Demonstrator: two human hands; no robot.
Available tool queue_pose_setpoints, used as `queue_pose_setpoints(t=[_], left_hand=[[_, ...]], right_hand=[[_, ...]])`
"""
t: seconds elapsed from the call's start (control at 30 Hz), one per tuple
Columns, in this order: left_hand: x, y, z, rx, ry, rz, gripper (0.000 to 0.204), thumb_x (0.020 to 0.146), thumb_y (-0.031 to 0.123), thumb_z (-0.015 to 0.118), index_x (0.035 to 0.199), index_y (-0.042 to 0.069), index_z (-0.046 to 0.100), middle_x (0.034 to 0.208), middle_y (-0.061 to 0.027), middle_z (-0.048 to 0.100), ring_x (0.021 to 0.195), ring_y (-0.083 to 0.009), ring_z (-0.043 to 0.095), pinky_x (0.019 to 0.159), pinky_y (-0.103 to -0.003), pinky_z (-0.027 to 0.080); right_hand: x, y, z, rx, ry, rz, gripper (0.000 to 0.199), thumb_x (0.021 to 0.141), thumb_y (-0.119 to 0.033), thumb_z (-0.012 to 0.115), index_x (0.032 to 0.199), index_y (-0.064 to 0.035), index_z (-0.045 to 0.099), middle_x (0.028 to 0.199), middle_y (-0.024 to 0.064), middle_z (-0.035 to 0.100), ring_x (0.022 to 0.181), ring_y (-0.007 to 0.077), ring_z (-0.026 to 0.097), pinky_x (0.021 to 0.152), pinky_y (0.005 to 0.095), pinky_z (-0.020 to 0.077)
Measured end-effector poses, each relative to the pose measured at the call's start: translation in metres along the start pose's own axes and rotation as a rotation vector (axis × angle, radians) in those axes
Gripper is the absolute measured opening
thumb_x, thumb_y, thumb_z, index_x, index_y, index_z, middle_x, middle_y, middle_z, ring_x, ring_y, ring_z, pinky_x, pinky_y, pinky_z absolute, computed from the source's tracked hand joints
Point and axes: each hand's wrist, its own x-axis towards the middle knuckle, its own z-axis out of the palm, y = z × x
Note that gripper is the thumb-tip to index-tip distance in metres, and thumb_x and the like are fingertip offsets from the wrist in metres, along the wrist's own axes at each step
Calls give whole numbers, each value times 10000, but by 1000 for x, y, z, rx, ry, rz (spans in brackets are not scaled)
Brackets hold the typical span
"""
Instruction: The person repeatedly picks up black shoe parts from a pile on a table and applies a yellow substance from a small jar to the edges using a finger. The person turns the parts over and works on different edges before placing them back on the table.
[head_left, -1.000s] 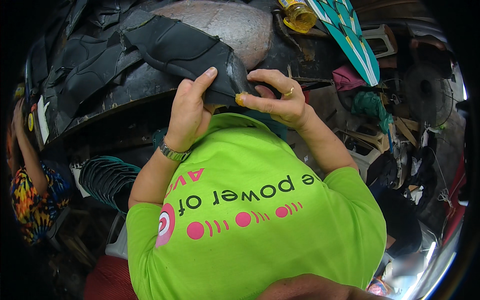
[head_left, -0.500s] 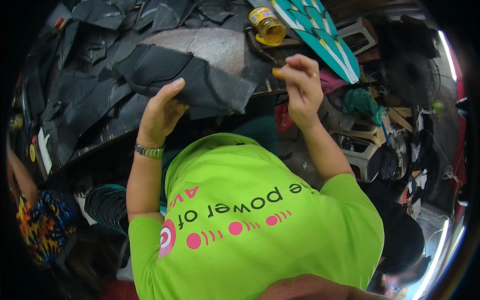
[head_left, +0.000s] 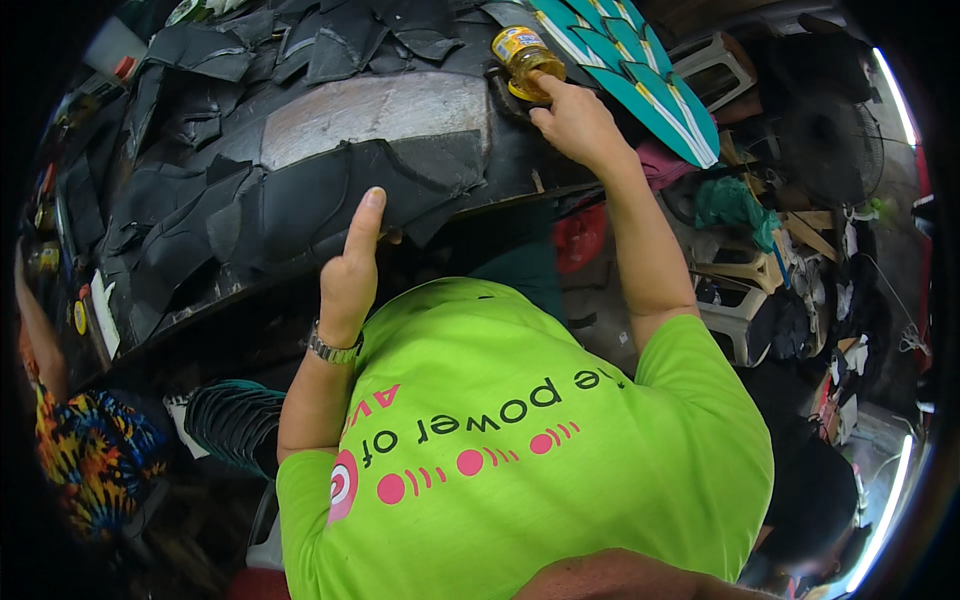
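Note:
My left hand (head_left: 352, 270) is at the table's near edge, its thumb raised over a black seamed piece of sheet material (head_left: 400, 195) and its fingers mostly hidden under that edge. The piece looks like a cut shoe part and lies partly on the table, one end overhanging. At the back right, my right hand (head_left: 585, 125) reaches to a yellow-labelled jar (head_left: 520, 50) tipped toward me. The index finger is in the jar's mouth, and the thumb is apart from it. Amber-yellow stuff coats the inside of the jar.
Overlapping black pieces (head_left: 160, 235) cover much of the table around a worn pale slab (head_left: 400, 105). Striped teal pieces (head_left: 650, 95) lie right of the jar. Plastic stools (head_left: 735, 320) and a fan (head_left: 825, 160) stand at the right. Another person's arm (head_left: 40, 330) shows at far left.
My right hand has moved up and left, from the air by the table edge into the jar. My left hand has shifted right and nearer me, and the black piece has come down onto the table.

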Motion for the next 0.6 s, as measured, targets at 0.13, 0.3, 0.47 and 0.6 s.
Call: queue_pose_setpoints(t=[0.13,0.3,0.47,0.6], left_hand=[[7,1,3,-507,132,-278,218,984,223,620,1092,39,665,998,-57,700,826,-138,651,719,-298,515],[16,13,12,-668,163,-276,247,980,237,632,1079,15,670,971,-46,675,795,-118,615,773,-304,525],[21,11,17,-681,195,-295,216,984,221,623,1087,36,667,1008,-45,690,854,-129,641,768,-316,534],[20,10,18,-680,199,-298,217,989,226,615,1095,42,662,1017,-45,692,883,-128,649,757,-313,536]], right_hand=[[-15,-7,-5,-26,43,-2,390,823,-126,567,1211,-90,575,973,243,683,917,423,657,811,517,514],[-45,-18,-17,184,73,-161,283,824,-29,534,1078,-53,655,874,154,647,771,323,636,726,408,502],[-88,-45,0,1228,-171,-66,291,877,47,555,1128,-20,685,903,21,558,666,35,536,589,191,410],[-100,-56,25,1148,-98,-273,529,891,90,559,1403,-40,529,1063,38,531,708,56,509,633,186,433]])
